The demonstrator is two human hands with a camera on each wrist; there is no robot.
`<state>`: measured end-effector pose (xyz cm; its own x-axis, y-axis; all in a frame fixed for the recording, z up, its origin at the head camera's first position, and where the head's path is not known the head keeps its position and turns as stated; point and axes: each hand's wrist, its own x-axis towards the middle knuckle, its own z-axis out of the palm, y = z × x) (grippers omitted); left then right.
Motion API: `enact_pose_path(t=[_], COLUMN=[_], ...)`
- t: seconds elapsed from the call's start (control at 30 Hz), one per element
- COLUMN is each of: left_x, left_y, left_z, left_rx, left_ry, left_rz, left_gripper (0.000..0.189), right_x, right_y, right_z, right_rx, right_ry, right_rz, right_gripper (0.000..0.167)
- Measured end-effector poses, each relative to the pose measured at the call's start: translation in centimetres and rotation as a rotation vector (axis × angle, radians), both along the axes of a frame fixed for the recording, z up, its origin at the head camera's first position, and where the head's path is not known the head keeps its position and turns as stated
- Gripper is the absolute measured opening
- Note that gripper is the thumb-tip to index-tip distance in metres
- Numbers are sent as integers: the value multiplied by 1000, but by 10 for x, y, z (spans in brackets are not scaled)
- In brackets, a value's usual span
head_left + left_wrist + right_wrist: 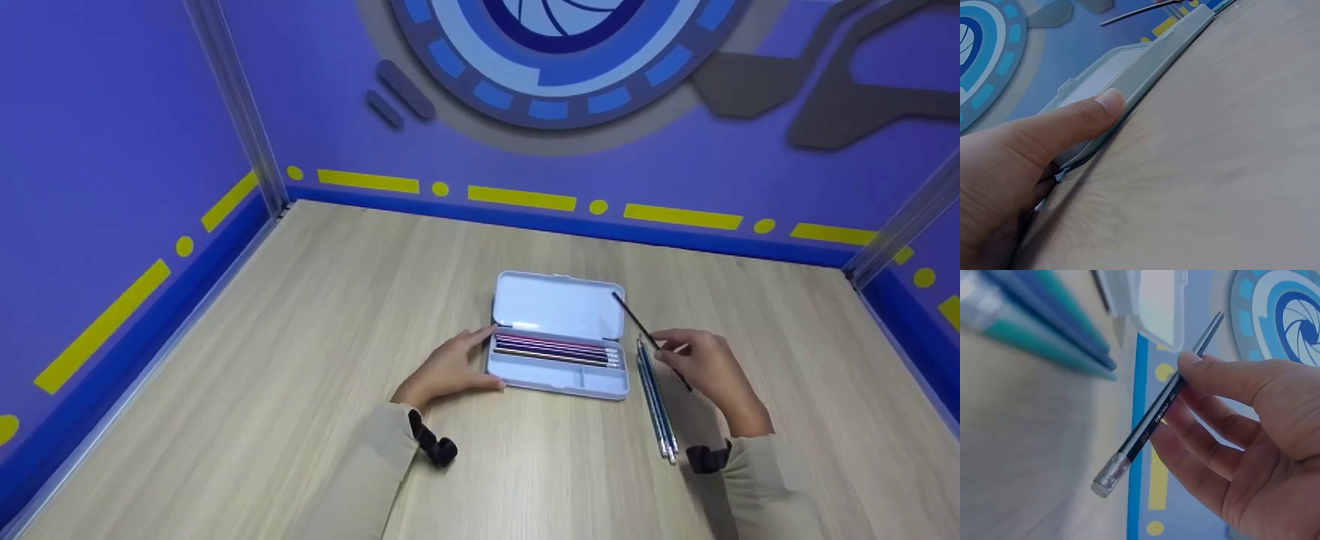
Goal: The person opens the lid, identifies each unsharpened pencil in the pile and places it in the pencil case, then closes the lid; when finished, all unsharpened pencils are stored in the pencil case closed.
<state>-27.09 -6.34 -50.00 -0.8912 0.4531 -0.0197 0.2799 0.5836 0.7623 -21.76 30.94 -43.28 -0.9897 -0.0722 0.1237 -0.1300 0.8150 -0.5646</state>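
Observation:
A pale blue-white pencil case [536, 380] lies on the table with its lid [559, 304] opened back. Several striped pencils [551, 350] with white eraser ends lie side by side in its rear compartment. My left hand [448, 370] holds the case at its left end, the thumb along the front wall and the fingers toward the hinge side. Between thumb and fingertips, my right hand [705, 369] pinches a dark pencil [1154, 408] with a metal ferrule and pale eraser. It slants above the table, its far tip overlapping the lid's right edge in the head view.
Just right of the case, several teal and blue pencils [655, 401] lie together on the wooden table [337, 322], erasers toward me. Blue-purple panels [330, 112] with yellow dashes stand along the back and sides.

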Motion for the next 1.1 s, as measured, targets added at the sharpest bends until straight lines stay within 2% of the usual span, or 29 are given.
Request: enact_pose_path(t=[0.13, 0.27, 0.43, 0.67, 0.93, 1.1], left_x=[0, 0, 0, 0, 0, -1], left_y=[0, 0, 0, -1, -1, 0], left_z=[0, 0, 0, -1, 0, 0], left_rx=[-3, -3, -8, -5, -8, -7], left_ry=[0, 1, -1, 35, 41, 39], left_rz=[0, -2, -6, -21, -21, -20], left_gripper=[98, 98, 98, 97, 98, 98], right_x=[-5, -13, -21, -30, -39, -41], right_y=[-10, -22, -36, -55, -80, -92], right_z=[5, 8, 10, 11, 13, 14], right_rx=[15, 24, 39, 66, 143, 152], right_ry=[54, 67, 39, 11, -43, -102], right_rz=[32, 67, 119, 184, 185, 182], right_gripper=[27, 24, 23, 23, 23, 23])
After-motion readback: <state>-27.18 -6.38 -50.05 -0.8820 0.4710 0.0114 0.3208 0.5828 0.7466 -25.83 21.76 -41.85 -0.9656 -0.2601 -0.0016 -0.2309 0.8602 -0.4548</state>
